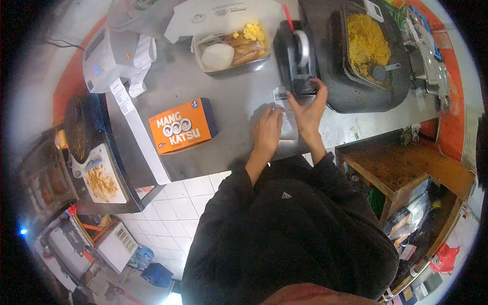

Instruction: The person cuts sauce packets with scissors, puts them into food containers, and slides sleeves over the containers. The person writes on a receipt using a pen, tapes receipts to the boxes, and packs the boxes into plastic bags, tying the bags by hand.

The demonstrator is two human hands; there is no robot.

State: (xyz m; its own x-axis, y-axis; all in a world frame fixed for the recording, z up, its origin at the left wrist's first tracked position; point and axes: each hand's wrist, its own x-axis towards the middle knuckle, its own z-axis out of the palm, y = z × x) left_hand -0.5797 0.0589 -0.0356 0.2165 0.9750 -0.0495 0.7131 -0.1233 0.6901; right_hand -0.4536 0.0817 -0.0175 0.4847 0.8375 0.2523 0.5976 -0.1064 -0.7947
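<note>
While metal counter (235,109) stands above tiled floor (176,208), left hand (266,134) on receipt (288,123), fingers together; right hand (309,116) spread.

A single head-worn view looks forward and steeply down from above the wearer's black-clothed torso (290,229), close over the grey metal counter (234,122).

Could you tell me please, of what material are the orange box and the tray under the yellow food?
The orange box looks like smooth printed cardboard, given its crisp folded edges. The tray seems dark metal or plastic; its rim alone cannot settle which.
</note>
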